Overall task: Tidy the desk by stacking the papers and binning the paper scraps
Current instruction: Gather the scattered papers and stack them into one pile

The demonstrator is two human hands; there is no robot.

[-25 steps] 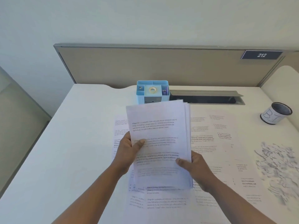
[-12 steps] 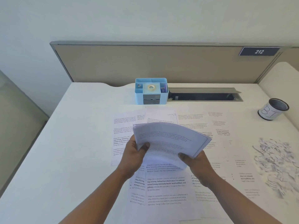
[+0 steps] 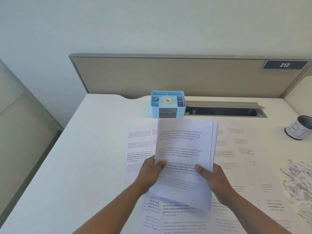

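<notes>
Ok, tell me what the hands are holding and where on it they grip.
Both hands hold one stack of printed papers upright above the desk. The left hand grips its lower left edge, the right hand its lower right edge, thumbs on the front sheet.

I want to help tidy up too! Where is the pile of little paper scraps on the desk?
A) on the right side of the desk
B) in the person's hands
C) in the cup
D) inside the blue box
A: the paper scraps lie loose on the right side of the desk, below the cup.
</notes>
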